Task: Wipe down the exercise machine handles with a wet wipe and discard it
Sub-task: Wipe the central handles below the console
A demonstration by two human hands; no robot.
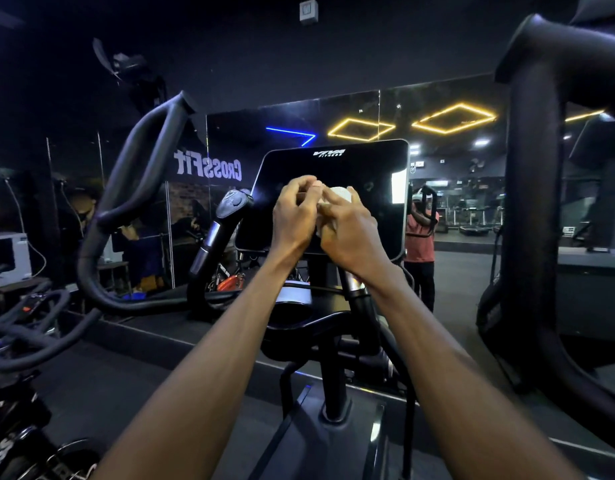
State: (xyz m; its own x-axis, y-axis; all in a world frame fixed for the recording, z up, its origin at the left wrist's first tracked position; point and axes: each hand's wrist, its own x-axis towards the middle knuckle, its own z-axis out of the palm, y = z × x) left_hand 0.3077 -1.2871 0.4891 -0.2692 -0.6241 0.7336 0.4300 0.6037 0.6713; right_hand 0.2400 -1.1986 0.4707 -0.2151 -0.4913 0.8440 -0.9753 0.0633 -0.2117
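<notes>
— The hands first: where are they?

— Raised together in front of the machine's dark console screen (333,188). The left hand (295,216) and the right hand (347,230) touch, both with fingers curled, pinching a small white wet wipe (340,195) between them.

— And the wipe itself?

— Bunched up, peeking out above the right hand's fingers (most of it is hidden by them).

— The handles?

— The long curved left handle (139,188) rises left of the console, the right handle (534,202) looms close at the right edge. A short grip with a button pad (231,202) stands just beside the screen. Neither hand touches any of them.

— Behind?

— A mirror wall (455,161) showing yellow diamond lights.
</notes>
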